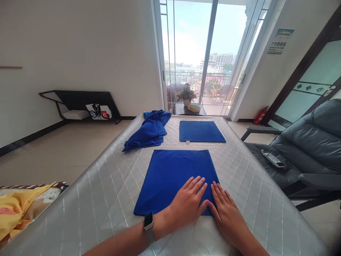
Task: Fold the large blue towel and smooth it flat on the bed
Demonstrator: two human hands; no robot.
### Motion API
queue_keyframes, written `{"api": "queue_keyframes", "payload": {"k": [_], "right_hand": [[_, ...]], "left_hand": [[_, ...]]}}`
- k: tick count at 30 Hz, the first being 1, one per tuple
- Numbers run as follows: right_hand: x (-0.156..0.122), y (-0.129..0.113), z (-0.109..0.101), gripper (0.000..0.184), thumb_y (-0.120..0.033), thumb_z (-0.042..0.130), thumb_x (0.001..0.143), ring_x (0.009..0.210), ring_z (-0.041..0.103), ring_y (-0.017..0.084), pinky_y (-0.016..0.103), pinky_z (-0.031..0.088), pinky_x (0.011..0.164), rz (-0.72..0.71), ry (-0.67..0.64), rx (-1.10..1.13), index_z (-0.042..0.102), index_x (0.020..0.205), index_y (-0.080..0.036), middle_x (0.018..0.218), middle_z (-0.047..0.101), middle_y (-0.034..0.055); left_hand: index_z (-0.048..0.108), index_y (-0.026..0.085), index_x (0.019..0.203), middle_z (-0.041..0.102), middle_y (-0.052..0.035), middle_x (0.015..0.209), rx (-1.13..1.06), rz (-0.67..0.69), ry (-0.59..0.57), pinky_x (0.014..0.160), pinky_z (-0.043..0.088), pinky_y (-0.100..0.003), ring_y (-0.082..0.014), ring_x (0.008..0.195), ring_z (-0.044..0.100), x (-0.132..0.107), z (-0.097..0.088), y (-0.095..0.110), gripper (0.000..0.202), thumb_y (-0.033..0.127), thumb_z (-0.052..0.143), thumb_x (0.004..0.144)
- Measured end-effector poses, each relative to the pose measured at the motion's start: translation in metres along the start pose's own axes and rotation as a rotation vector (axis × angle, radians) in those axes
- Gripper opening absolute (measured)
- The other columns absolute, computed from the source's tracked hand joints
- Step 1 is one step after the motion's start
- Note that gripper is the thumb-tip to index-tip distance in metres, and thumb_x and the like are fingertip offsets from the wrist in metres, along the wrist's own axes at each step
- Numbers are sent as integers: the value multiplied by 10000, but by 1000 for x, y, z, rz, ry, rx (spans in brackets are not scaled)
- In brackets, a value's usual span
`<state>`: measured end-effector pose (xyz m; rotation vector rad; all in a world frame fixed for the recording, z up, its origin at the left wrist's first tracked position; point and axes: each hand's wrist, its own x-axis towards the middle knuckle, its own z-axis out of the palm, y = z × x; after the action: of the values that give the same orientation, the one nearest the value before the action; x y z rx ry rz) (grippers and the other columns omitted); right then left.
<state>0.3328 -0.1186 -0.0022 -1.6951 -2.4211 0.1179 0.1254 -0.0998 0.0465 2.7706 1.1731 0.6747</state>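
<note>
A blue cloth (173, 174) lies spread flat on the silvery quilted table cover (112, 209) in front of me. My left hand (188, 199), below a wrist with a watch (148, 221), rests flat on the cloth's right half with fingers stretched out. Along the cloth's right edge lies my right hand (226, 209), also flat and open, its thumb close to the left thumb. Beyond sits a second blue cloth (201, 131), a smooth rectangle with a small white tag. Several crumpled blue cloths (151, 129) are heaped at the far left.
A dark grey armchair (306, 142) stands at the right, with a power strip (274, 159) on its seat. Past the far edge, a small dark table holds a potted plant (187, 94) and a tissue pack (194, 108). Yellow patterned fabric (21, 206) shows at lower left.
</note>
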Motion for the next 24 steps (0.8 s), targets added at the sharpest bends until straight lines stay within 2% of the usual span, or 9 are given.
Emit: {"api": "queue_keyframes", "payload": {"k": [2, 5, 9, 14, 17, 20, 24], "right_hand": [[0, 0, 1, 644, -532, 284, 993, 1462, 221, 241, 478, 274, 1188, -2, 3, -16, 228, 1535, -189, 1579, 253, 68], [0, -2, -1, 647, -532, 255, 997, 1469, 200, 228, 473, 256, 1195, 20, -22, -43, 219, 1530, -166, 1586, 225, 61], [0, -5, -6, 656, -540, 232, 997, 1475, 176, 213, 465, 230, 1205, 49, -61, -46, 176, 1532, -165, 1594, 193, 49], [0, -4, -5, 656, -543, 241, 995, 1477, 167, 207, 456, 222, 1209, 40, -69, -25, 143, 1536, -185, 1599, 178, 33], [0, -3, -1, 661, -546, 249, 993, 1476, 175, 210, 458, 214, 1211, 40, -46, -24, 141, 1537, -187, 1597, 186, 34], [0, -3, 0, 669, -557, 239, 990, 1474, 185, 213, 456, 216, 1211, 54, -45, -39, 157, 1536, -179, 1595, 191, 37], [-2, -5, -7, 689, -571, 217, 985, 1468, 205, 222, 453, 235, 1205, 64, -92, -93, 206, 1529, -147, 1588, 194, 50]], "left_hand": [[328, 158, 1494, 387, -95, 1545, 11, 13, -15, 1192, 265, -401, -207, 1452, 286, 1, 15, 3, 589, 475, 356, 998], [222, 176, 1533, 331, -75, 1573, 57, -21, -39, 1190, 259, -401, -201, 1464, 254, -14, 25, -3, 669, 547, 325, 986], [133, 215, 1552, 307, -59, 1584, 182, -111, -53, 1177, 263, -418, -215, 1459, 272, -50, 20, -24, 699, 574, 311, 979], [97, 242, 1554, 288, -60, 1591, 376, -312, -35, 1155, 270, -458, -256, 1448, 295, -111, 5, -55, 744, 607, 348, 956], [70, 236, 1556, 267, -70, 1599, 431, -389, -29, 1138, 290, -461, -268, 1449, 291, -140, 0, -64, 783, 613, 378, 943], [36, 208, 1558, 260, -90, 1600, 437, -419, -23, 1133, 303, -452, -272, 1448, 293, -154, 0, -64, 823, 614, 391, 936], [-2, 200, 1558, 258, -103, 1600, 427, -461, 38, 1128, 317, -456, -284, 1444, 300, -157, 6, -62, 854, 623, 390, 929]]}}
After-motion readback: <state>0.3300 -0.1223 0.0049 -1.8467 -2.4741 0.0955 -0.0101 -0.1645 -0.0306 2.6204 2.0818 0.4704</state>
